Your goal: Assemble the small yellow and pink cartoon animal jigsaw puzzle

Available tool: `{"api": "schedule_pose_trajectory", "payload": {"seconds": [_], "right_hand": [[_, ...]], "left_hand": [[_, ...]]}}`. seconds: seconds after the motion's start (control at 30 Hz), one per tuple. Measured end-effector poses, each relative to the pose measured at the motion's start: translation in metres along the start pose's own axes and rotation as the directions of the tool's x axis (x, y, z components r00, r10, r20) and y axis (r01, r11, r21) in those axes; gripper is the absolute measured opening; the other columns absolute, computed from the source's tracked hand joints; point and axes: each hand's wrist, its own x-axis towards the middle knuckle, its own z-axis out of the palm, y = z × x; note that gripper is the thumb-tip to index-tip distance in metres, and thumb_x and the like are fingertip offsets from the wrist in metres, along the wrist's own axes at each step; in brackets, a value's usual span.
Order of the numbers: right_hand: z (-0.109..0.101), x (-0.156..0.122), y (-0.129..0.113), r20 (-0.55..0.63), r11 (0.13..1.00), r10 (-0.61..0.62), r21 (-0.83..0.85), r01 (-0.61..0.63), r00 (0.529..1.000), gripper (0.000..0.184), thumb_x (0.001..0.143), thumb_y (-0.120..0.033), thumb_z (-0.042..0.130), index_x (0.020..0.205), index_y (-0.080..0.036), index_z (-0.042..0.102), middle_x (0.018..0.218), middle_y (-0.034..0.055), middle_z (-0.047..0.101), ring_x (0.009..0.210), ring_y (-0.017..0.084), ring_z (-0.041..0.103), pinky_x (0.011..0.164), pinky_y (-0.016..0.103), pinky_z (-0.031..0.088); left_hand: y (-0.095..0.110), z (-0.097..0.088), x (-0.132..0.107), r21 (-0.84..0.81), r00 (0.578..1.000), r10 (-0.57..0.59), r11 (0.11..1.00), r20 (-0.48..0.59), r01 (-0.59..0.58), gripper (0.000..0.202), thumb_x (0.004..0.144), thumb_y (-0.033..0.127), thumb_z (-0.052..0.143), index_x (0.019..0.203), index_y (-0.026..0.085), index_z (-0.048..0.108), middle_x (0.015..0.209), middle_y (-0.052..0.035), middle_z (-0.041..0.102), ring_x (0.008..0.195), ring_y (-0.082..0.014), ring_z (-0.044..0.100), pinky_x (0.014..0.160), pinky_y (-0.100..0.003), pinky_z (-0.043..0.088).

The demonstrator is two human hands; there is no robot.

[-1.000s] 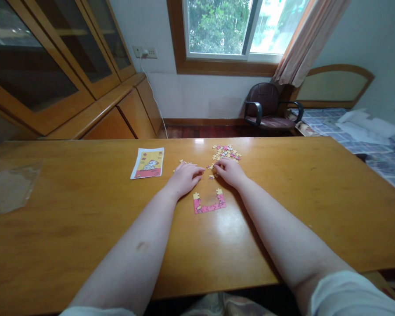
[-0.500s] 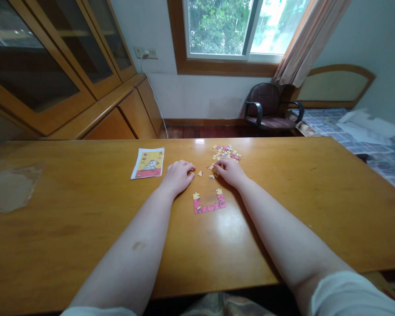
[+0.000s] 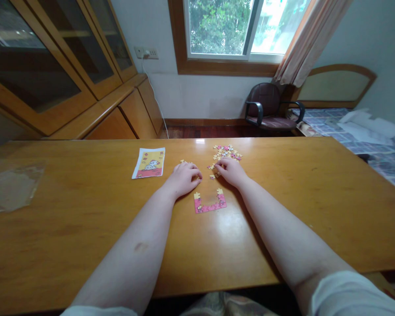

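Note:
My left hand (image 3: 186, 178) is curled on the table, its fingertips closed on a small yellow puzzle piece (image 3: 198, 177) that they mostly cover. Past its knuckles lie a few yellow puzzle pieces (image 3: 183, 161). My right hand (image 3: 230, 171) has bent fingers pressed down at loose pieces (image 3: 212, 177) by the pile; the piece under its fingertips is largely hidden. Beyond it is the pile of pink and yellow puzzle pieces (image 3: 227, 152). Nearer me, a joined U-shaped puzzle border (image 3: 211, 208) has a pink bottom and yellow upper ends.
A picture card (image 3: 149, 163) with a white animal on yellow and pink lies left of my left hand. A clear plastic bag (image 3: 13, 186) rests at the table's far left. Past the wooden table (image 3: 95, 193) stand a cabinet, a chair (image 3: 266, 105) and a bed.
My left hand has moved right and slightly nearer me, covering the loose yellow piece that lay between the hands and uncovering pieces behind it. My right hand has stayed almost still.

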Motion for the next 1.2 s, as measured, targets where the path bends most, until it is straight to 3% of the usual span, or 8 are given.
{"api": "schedule_pose_trajectory", "payload": {"seconds": [0.17,0.37,0.53,0.73,0.97,1.1,1.2], "right_hand": [[-0.0028,-0.0023,-0.0017,0.083,0.993,-0.097,0.077,0.091,0.992,0.004,0.076,-0.022,0.068,0.076,-0.019,0.072,0.077,0.0019,0.062,0.077,0.015,0.057,0.077,0.028,0.044],[-0.0023,-0.0044,0.0002,0.191,0.984,-0.176,0.044,0.171,0.966,0.016,0.068,-0.031,0.079,0.082,-0.023,0.076,0.079,0.0015,0.061,0.077,0.015,0.057,0.078,0.029,0.044],[0.0,-0.0038,0.0038,0.163,0.989,-0.149,0.032,0.145,0.975,0.011,0.071,-0.029,0.076,0.079,-0.022,0.076,0.079,0.0013,0.062,0.075,0.014,0.057,0.075,0.027,0.045],[0.0033,-0.0024,0.0051,0.121,0.993,-0.122,0.013,0.121,0.985,0.01,0.074,-0.031,0.075,0.078,-0.022,0.075,0.079,0.0018,0.063,0.074,0.014,0.057,0.074,0.027,0.045],[0.006,-0.003,0.0034,0.117,0.994,-0.112,0.02,0.111,0.987,0.012,0.073,-0.032,0.076,0.078,-0.022,0.074,0.079,0.002,0.064,0.075,0.014,0.057,0.072,0.027,0.044],[0.003,-0.0019,0.002,0.064,0.995,-0.095,0.027,0.094,0.993,0.014,0.081,-0.032,0.069,0.076,-0.02,0.072,0.079,0.0029,0.064,0.077,0.015,0.057,0.075,0.028,0.043],[0.0011,-0.0002,0.0028,0.012,0.996,-0.083,0.02,0.082,0.997,0.019,0.086,-0.032,0.062,0.074,-0.018,0.069,0.077,0.0036,0.064,0.078,0.016,0.057,0.077,0.028,0.043]], "left_hand": [[0.0011,-0.0008,-0.0016,0.0,0.999,-0.035,0.999,-0.018,0.035,0.02,0.081,0.03,0.053,0.093,0.025,0.068,0.104,-0.0044,0.065,0.104,-0.0235,0.053,0.099,-0.041,0.038],[-0.0029,0.0021,-0.0021,0.041,0.995,-0.096,0.994,-0.04,0.098,0.017,0.078,0.028,0.055,0.089,0.025,0.067,0.102,-0.0053,0.065,0.104,-0.0254,0.053,0.096,-0.042,0.04],[-0.0037,0.0014,-0.0015,0.056,0.994,-0.09,0.994,-0.057,0.093,0.017,0.076,0.021,0.054,0.087,0.023,0.066,0.102,-0.0054,0.065,0.103,-0.0247,0.053,0.093,-0.039,0.041],[-0.0011,0.0011,-0.0003,0.024,0.996,-0.085,0.996,-0.04,0.086,0.019,0.081,0.036,0.055,0.09,0.024,0.066,0.104,-0.0058,0.064,0.106,-0.0254,0.052,0.098,-0.042,0.038],[-0.0037,0.0031,-0.0013,0.033,0.994,-0.096,0.995,-0.058,0.098,0.015,0.078,0.031,0.056,0.086,0.024,0.066,0.106,-0.0061,0.063,0.107,-0.0257,0.052,0.097,-0.041,0.04],[-0.0034,-0.0011,-0.001,0.064,0.981,-0.168,0.982,-0.096,0.175,0.015,0.077,0.027,0.055,0.087,0.023,0.066,0.104,-0.0063,0.064,0.101,-0.0258,0.054,0.091,-0.041,0.042],[-0.005,-0.0032,-0.0002,0.098,0.947,-0.274,0.951,-0.165,0.293,0.019,0.079,0.024,0.05,0.089,0.022,0.066,0.099,-0.0071,0.066,0.095,-0.0261,0.057,0.085,-0.04,0.044]]}}
